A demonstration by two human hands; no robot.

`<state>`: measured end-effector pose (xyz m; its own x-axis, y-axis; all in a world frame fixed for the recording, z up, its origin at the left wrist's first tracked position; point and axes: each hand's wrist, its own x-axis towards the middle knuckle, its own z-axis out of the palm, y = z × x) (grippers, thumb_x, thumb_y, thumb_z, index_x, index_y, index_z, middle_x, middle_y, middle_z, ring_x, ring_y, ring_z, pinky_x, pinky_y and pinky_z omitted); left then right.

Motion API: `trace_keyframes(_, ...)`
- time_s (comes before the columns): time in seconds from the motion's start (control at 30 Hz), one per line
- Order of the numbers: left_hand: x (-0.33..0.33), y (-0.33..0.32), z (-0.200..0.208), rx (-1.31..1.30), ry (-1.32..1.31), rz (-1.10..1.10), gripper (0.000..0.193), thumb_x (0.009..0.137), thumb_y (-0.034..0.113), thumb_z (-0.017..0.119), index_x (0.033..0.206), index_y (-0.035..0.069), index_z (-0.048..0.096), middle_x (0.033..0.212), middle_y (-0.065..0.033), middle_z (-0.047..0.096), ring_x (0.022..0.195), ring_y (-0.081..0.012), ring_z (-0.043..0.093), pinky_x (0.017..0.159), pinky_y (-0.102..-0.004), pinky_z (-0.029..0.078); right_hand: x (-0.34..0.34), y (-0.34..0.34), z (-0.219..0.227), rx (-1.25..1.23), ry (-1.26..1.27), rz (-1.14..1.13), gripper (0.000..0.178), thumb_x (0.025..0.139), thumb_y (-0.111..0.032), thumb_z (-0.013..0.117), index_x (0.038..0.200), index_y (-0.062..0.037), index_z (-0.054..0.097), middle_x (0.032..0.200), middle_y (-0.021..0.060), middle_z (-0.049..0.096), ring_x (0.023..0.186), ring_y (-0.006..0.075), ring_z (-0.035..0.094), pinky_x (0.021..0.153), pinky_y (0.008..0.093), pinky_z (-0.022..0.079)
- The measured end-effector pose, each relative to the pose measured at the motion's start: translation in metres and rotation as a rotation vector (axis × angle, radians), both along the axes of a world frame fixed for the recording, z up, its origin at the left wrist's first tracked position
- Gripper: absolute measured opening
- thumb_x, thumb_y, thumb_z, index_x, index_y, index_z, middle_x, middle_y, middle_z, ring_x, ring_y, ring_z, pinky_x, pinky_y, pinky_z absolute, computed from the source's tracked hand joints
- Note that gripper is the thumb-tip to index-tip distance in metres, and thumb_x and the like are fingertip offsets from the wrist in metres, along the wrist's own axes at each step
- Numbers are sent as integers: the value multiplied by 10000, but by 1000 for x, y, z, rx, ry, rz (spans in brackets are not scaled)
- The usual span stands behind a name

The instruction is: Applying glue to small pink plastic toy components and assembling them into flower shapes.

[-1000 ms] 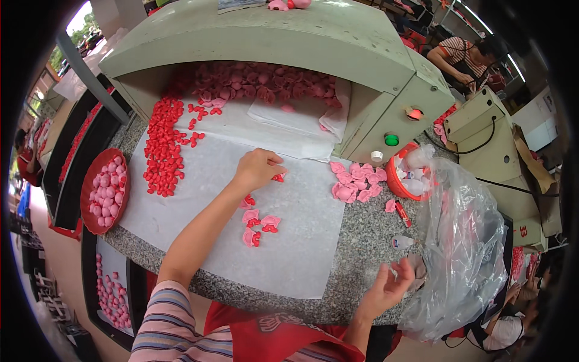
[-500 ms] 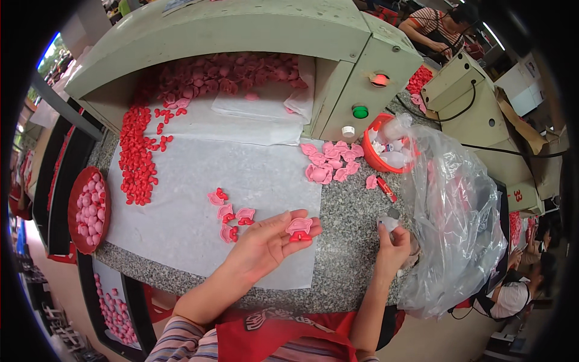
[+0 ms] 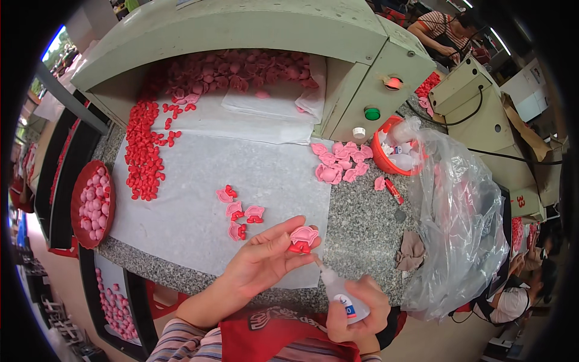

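My left hand (image 3: pixel 262 256) pinches a small pink moulded piece (image 3: pixel 303 234) with a red two-lobed piece (image 3: pixel 300 247) at its lower edge. Wrapped round a white translucent glue bottle (image 3: pixel 345 298), my right hand (image 3: pixel 365 314) holds it tilted. The bottle's thin nozzle points up at the left fingertips, close to the red part; whether it touches, I cannot tell. Several joined pink-and-red pieces (image 3: pixel 239 212) lie on the white sheet (image 3: pixel 187 241) beyond my left hand. A heap of red pieces (image 3: pixel 143 166) spreads along the sheet's left side.
A pale green machine (image 3: pixel 241 36) arches over more pink parts at the back. Loose pink pieces (image 3: pixel 338 161) lie beside a red-orange tub (image 3: pixel 381 158) of bottles. Right of them are a clear plastic bag (image 3: pixel 458 241) and a brown cloth (image 3: pixel 411 250). A red basket (image 3: pixel 77 208) stands left.
My right hand has come left from the counter's right side, bringing the glue bottle up to the piece in my left hand. The left hand still holds its pink-and-red piece.
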<state>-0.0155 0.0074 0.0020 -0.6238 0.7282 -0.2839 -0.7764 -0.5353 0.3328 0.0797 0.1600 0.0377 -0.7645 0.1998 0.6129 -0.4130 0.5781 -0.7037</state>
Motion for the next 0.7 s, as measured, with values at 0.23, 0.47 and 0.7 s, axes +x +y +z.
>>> trace_keyframes(0.23,1,0,0,-24,-30,2,470,856,201,557,1256,11,402,1201,-173,497,1108,-290,506,940,-383,430,-5,-9,5,110,-38,31,314,607,-24,645,910,-6,561,647,56,590,418,144,456,384,228,345)
trace_keyframes(0.47,1,0,-7,6,-17,-9,444,872,197,544,1242,-16,425,1138,-140,551,1062,-237,538,945,-347,414,-8,-9,6,116,-49,29,302,609,-15,644,900,-8,559,664,54,601,419,147,460,387,225,346)
trace_keyframes(0.7,2,1,-5,-8,-16,-9,429,871,198,546,1227,-18,444,1142,-133,551,1052,-236,540,955,-355,407,-9,-10,7,106,-63,21,310,611,-3,647,906,-5,552,682,56,609,422,146,459,383,232,354)
